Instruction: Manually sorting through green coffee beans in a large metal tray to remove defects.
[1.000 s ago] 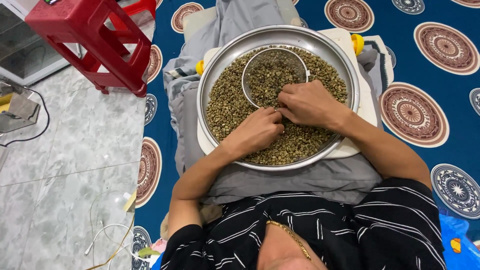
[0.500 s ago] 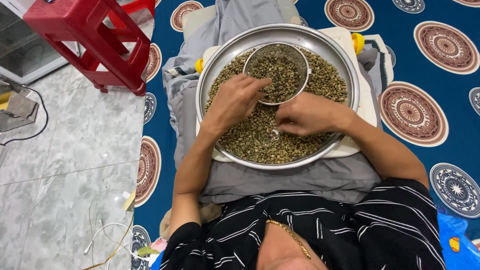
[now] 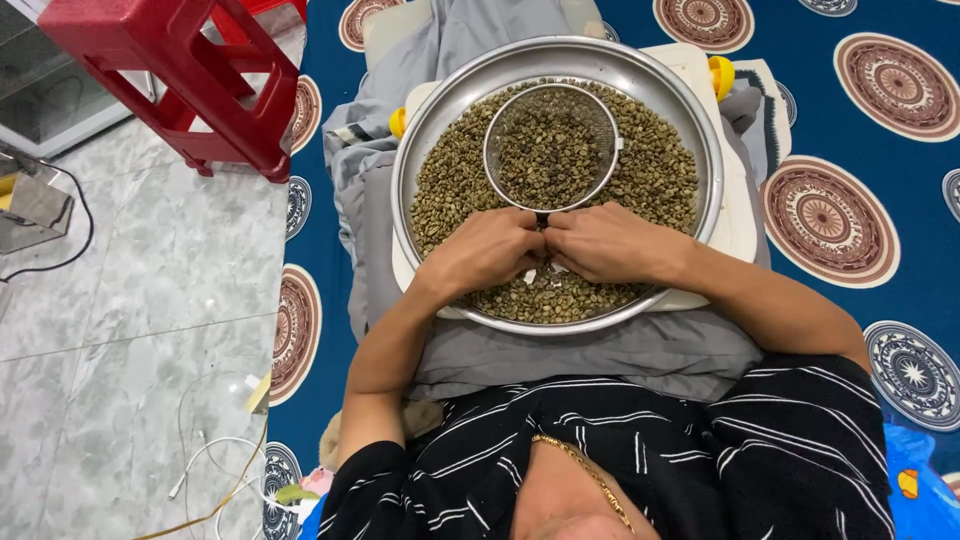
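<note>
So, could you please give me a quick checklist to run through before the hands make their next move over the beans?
1. Large metal tray sits level on the lap: ok.
2. Round mesh sieve rests inside the tray, on the beans: ok.
3. Greenish beans all within the rim, none spilled: ok.
4. Left hand and right hand meet at the sieve's near edge: ok.
5. Whether either hand grips the sieve handle: cannot tell.
6. Red stool stands apart from the tray: ok.
</note>
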